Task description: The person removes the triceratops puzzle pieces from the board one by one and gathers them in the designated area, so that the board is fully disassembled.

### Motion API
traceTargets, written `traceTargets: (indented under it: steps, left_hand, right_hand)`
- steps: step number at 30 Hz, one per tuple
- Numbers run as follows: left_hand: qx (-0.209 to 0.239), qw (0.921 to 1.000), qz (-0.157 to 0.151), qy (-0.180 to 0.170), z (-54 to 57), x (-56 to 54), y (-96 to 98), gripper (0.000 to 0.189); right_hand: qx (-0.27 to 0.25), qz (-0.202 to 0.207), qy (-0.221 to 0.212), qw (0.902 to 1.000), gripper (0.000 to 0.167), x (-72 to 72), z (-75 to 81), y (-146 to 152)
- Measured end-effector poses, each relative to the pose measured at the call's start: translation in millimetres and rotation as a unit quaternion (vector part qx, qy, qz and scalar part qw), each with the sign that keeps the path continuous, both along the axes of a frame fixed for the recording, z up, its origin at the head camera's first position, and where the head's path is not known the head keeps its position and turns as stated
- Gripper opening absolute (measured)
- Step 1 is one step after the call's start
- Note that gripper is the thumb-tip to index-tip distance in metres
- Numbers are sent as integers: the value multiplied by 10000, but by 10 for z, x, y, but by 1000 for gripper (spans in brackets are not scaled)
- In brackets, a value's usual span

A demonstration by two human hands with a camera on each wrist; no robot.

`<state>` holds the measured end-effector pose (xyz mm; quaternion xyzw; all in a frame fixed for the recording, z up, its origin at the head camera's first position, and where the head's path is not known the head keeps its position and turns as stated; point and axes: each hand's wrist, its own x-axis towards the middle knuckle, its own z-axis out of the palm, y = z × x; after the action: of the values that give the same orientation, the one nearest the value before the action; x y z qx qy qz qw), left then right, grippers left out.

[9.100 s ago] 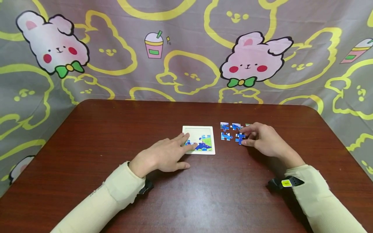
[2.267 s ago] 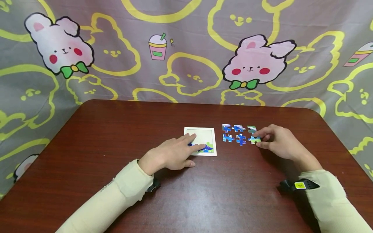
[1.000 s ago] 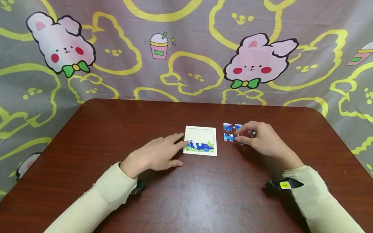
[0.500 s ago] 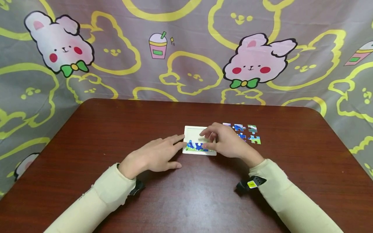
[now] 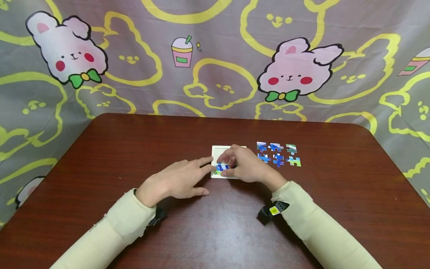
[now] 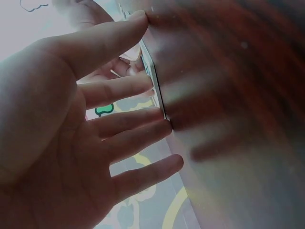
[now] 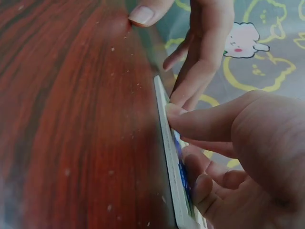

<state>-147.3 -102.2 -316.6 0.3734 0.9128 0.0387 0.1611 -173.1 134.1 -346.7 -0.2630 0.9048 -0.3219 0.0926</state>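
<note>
A white puzzle tray (image 5: pixel 213 149) lies flat on the table with blue and green puzzle pieces (image 5: pixel 223 167) along its near side. My left hand (image 5: pixel 178 179) reaches to the tray's left edge, its fingers (image 6: pixel 125 90) fairly straight and its fingertips at the rim. Over the tray is my right hand (image 5: pixel 246 164), with bent fingers and the thumb at the lower-left pieces. In the right wrist view its thumb (image 7: pixel 205 121) sits at the rim of the tray (image 7: pixel 167 143). Whether it pinches a piece is hidden. The hand also covers the right part of the tray.
Several loose puzzle pieces (image 5: pixel 278 160) lie in two rows on the table, right of the tray. The brown table (image 5: pixel 141 138) ends at a patterned cloth (image 5: pixel 218 45) behind it. Black straps with wrist cameras (image 5: pixel 273 211) sit at both sleeves.
My right hand has moved left from the loose pieces to the tray's lower-left pieces. Earlier, the tray's upper-right piece came out; it now lies among the loose ones. My left hand slid back to the rim.
</note>
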Motion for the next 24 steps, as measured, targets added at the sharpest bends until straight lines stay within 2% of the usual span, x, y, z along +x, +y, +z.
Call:
traceTargets:
  steps: [5, 24]
  left_hand:
    - [16, 10000, -4, 7, 3, -4, -3, 69]
    - [81, 10000, -44, -15, -15, 1, 8, 59]
  right_hand:
    - [-64, 47, -15, 10000, 29, -18, 6, -35]
    - [-30, -204, -49, 9998, 27, 7, 3, -88]
